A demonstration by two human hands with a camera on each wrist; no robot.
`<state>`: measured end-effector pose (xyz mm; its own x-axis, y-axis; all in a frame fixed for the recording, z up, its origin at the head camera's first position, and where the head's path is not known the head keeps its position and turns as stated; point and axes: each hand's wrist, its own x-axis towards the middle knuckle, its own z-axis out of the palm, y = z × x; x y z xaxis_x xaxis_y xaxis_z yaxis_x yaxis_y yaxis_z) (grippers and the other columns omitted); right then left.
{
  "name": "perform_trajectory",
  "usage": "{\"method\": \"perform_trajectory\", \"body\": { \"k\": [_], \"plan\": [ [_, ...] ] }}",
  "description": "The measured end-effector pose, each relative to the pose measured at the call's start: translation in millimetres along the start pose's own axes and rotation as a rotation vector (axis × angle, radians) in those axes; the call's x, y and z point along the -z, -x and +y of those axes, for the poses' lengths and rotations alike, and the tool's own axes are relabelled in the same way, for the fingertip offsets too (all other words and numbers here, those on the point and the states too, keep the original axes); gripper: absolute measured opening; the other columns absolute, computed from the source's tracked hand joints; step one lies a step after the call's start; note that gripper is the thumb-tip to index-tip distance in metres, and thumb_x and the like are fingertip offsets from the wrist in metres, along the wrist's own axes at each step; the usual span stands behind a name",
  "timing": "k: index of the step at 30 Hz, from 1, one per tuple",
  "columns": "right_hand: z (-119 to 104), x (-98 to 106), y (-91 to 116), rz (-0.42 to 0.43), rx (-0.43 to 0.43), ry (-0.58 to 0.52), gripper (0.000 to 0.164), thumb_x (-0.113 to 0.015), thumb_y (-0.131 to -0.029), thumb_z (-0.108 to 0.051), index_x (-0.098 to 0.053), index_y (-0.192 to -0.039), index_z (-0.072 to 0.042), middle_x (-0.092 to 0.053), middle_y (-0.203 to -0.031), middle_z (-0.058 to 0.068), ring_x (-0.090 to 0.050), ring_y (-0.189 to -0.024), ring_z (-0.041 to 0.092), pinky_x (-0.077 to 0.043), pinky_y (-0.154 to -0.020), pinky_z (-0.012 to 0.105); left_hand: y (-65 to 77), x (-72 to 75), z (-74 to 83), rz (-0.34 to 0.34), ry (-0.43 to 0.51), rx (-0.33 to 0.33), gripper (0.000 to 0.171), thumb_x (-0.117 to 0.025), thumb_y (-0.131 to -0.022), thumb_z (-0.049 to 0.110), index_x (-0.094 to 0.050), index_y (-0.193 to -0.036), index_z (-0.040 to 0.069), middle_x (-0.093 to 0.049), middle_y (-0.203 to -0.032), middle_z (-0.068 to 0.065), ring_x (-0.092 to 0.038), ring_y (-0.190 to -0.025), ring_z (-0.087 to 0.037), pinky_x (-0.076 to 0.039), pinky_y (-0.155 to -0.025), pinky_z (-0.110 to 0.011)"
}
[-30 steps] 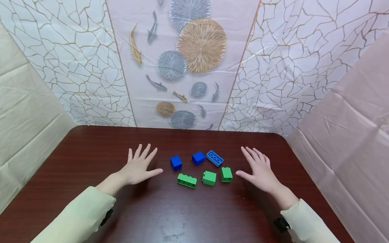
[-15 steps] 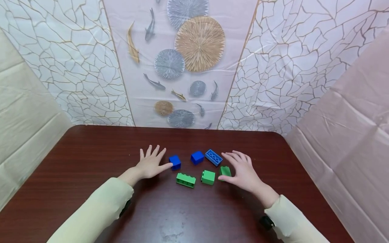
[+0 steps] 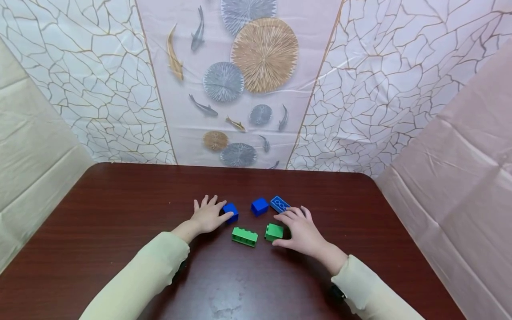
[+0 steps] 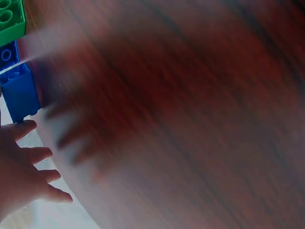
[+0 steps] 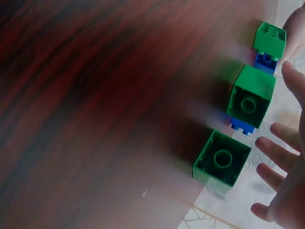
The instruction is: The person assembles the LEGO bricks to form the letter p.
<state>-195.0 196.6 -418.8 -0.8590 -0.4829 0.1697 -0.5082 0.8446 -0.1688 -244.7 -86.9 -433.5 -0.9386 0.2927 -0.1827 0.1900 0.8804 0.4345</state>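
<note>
One stubby blue brick lies right at the thumb and forefinger of my left hand in the head view; that hand is spread and grasps nothing, though I cannot tell whether its thumb touches. My right hand is loosely spread too, also gripping nothing, with a boxy green brick between thumb and fingers and a flat blue brick partly hidden at the fingertips. Between my hands lie a long green brick and a second blue brick. Everything rests on a dark red-brown wood-grain table, before a pale backdrop with gold crackle lines, printed fish and fan-like discs. From the left wrist, my spread fingers show just beside blue. From the right wrist, another green brick, hollow underside showing, lies near my outstretched fingers.
</note>
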Motion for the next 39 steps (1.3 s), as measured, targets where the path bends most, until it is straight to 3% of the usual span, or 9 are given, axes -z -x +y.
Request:
{"method": "perform_trajectory", "body": {
  "k": [10,17,22,28,39],
  "plan": [
    [-7,-6,-5,-0.048,0.037,0.026,0.048,-0.077,-0.074,-0.04,-0.067,-0.111,-0.011,-0.069,-0.104,0.002,-0.055,-0.107,0.023,-0.023,-0.107,0.059,0.3,-0.6,5.1,0.03,0.031,-0.038,0.058,-0.051,-0.093,0.046,-0.048,-0.135,0.007,-0.042,-0.143,-0.018,-0.024,-0.138,-0.043,-0.006,-0.108,-0.068],
    [-8,-9,-9,-0.045,0.037,0.023,0.041,-0.078,-0.074,-0.035,-0.069,-0.105,-0.011,-0.07,-0.101,0.001,-0.059,-0.099,0.021,-0.027,-0.106,0.055,0.1,-2.1,5.6,0.089,0.065,-0.086,0.052,-0.062,-0.089,0.037,-0.051,-0.131,0.007,-0.059,-0.127,-0.012,-0.047,-0.122,-0.034,-0.017,-0.107,-0.065],
    [-9,-10,-10,-0.038,0.036,0.019,0.039,-0.078,-0.073,-0.033,-0.069,-0.103,-0.01,-0.07,-0.099,0.001,-0.06,-0.097,0.021,-0.03,-0.105,0.055,0.6,-1.7,4.9,0.133,0.088,-0.125,0.047,-0.07,-0.084,0.028,-0.053,-0.124,0.008,-0.062,-0.121,-0.011,-0.054,-0.114,-0.031,-0.028,-0.103,-0.058],
    [-9,-11,-10,-0.052,0.013,0.005,0.038,-0.078,-0.074,-0.03,-0.068,-0.103,-0.008,-0.069,-0.098,0.004,-0.061,-0.097,0.022,-0.031,-0.105,0.054,1.4,-2.2,3.6,0.12,0.178,-0.169,0.045,-0.072,-0.082,0.016,-0.053,-0.12,0.004,-0.059,-0.121,-0.014,-0.056,-0.112,-0.03,-0.045,-0.096,-0.047],
    [-9,-9,-11,-0.008,0.025,-0.027,0.037,-0.08,-0.072,-0.027,-0.068,-0.102,-0.007,-0.069,-0.099,0.004,-0.062,-0.094,0.02,-0.034,-0.102,0.053,5.7,-3.3,-3.3,0.146,0.232,-0.24,0.041,-0.075,-0.078,0.01,-0.056,-0.113,0.003,-0.061,-0.117,-0.016,-0.057,-0.11,-0.03,-0.046,-0.095,-0.045]
  ]
}}
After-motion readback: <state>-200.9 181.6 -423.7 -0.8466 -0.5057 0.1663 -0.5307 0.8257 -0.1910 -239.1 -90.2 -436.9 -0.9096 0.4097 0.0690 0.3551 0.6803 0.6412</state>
